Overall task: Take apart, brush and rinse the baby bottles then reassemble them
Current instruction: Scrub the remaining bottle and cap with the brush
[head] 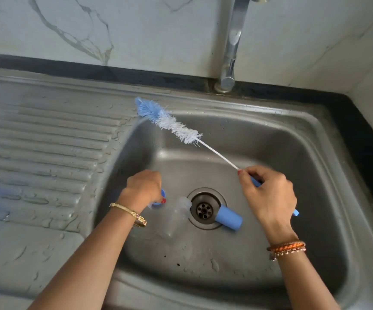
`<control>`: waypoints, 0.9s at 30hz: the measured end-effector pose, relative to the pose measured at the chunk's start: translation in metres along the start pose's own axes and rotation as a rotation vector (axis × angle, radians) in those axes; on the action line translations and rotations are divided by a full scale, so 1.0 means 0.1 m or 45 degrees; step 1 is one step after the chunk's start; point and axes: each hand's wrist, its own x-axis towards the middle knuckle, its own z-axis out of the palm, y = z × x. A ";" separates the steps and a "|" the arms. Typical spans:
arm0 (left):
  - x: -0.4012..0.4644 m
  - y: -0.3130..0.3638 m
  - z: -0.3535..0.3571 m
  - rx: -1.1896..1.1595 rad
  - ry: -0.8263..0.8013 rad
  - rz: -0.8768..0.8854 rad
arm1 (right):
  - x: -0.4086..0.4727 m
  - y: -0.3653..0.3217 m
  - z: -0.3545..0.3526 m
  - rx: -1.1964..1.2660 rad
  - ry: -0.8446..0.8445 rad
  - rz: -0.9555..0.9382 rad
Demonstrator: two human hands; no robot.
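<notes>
My right hand (268,195) grips the blue handle of a long bottle brush (172,123), whose blue and white bristles point up and left over the steel sink (304,153). My left hand (144,189) is curled round a small blue bottle part (160,199), mostly hidden under the fingers. A clear bottle body (177,217) lies on its side on the sink floor beside the drain (205,209). A blue cap (229,218) lies on its side at the drain's right edge.
A ribbed steel draining board (38,139), wet with droplets, spreads to the left. The chrome tap (231,52) rises behind the basin against a marble wall. A black counter edge (364,130) runs round the sink's back and right side.
</notes>
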 end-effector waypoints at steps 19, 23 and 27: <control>0.05 0.17 0.15 0.328 -0.159 0.002 | 0.03 -0.03 -0.07 -0.013 -0.051 0.004; 0.04 0.23 0.13 0.092 0.208 0.148 | 0.02 -0.05 -0.09 -0.017 0.004 0.022; -0.06 0.44 0.25 -0.161 0.228 0.608 | 0.02 -0.09 -0.11 0.039 -0.016 0.061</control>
